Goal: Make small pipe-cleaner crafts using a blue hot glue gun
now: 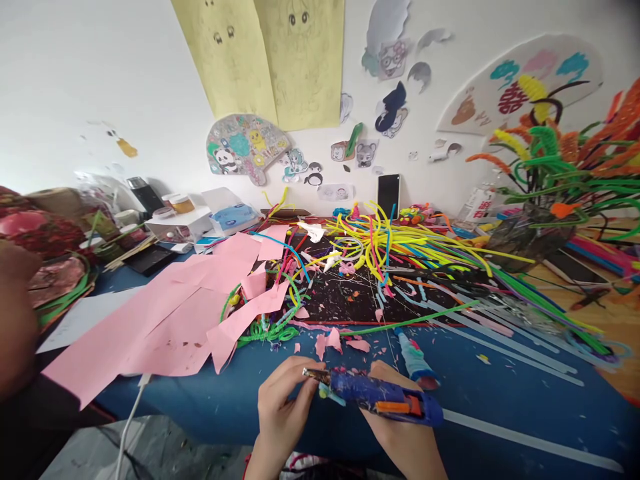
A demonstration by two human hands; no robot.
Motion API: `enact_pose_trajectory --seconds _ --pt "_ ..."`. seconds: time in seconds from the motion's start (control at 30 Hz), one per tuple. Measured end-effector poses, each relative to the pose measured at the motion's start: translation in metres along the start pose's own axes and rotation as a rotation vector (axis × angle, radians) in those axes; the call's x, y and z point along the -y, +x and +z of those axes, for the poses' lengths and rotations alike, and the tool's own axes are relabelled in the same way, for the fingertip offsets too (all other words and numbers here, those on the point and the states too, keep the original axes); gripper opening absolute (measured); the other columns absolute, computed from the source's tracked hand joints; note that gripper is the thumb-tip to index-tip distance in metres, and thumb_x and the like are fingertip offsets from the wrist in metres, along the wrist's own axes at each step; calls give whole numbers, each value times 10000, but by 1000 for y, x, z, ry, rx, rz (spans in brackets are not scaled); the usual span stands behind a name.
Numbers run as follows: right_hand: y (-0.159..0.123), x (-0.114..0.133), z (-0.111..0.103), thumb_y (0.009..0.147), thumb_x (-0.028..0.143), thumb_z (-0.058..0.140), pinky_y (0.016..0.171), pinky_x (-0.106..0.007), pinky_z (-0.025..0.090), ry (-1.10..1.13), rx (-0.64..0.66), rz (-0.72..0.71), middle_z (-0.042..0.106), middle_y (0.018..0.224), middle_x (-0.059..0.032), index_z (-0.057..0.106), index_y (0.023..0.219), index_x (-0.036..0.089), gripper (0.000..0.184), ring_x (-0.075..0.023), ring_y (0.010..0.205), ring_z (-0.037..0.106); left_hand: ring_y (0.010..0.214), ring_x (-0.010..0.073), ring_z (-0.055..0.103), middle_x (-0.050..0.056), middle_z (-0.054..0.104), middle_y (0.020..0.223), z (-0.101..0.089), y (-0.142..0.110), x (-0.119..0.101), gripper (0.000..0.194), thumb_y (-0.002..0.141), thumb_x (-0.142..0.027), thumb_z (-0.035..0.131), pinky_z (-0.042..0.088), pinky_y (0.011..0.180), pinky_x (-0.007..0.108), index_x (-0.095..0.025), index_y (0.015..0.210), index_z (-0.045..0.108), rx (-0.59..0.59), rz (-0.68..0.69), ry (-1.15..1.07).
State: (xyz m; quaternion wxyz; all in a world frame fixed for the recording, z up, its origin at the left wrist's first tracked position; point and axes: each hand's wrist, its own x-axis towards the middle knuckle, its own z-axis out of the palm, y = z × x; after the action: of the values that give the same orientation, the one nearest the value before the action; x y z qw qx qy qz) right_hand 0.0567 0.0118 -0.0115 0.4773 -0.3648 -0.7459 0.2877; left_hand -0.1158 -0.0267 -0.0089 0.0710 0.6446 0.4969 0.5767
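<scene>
My right hand [400,433] is wrapped round a blue hot glue gun [380,395] with an orange trigger, held level at the table's near edge with its nozzle pointing left. My left hand [280,400] is pinched at the nozzle tip on a small piece [331,395], light blue and yellow, too small to name. Both hands hover over the blue table top [500,393]. A light blue tube with a pink cap [415,360] lies just beyond the gun.
Pink paper sheets [165,320] cover the left of the table. A black mat [345,300] holds scraps and several pipe cleaners [395,247] in yellow, green and blue. A bunch of orange and green pipe cleaners [565,160] stands at right. A white cable [131,413] hangs at the left front edge.
</scene>
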Motion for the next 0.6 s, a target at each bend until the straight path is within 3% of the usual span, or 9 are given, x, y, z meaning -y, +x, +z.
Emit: enact_pose_trajectory --seconds 0.23,0.47,0.6 --pt "-1 -3 0 840 159 528 493 -261 368 33 6 25 501 579 25 436 599 229 267 -145 523 485 691 177 700 60 745 771 0 1 -1 197 869 -78 566 562 630 256 -191 850 727 -20 -11 23" --pt "3 9 -8 836 288 621 562 -254 411 259 80 227 552 668 24 507 658 217 223 -146 604 536 678 155 695 45 736 760 0 3 -3 194 857 -59 584 552 621 221 -188 835 728 -34 -2 31" --pt "2 10 -8 817 372 659 541 -254 408 340 50 364 577 661 24 549 713 225 212 -157 605 539 678 169 700 53 743 754 1 3 -3 179 861 -75 589 561 614 244 -187 824 724 -45 9 24"
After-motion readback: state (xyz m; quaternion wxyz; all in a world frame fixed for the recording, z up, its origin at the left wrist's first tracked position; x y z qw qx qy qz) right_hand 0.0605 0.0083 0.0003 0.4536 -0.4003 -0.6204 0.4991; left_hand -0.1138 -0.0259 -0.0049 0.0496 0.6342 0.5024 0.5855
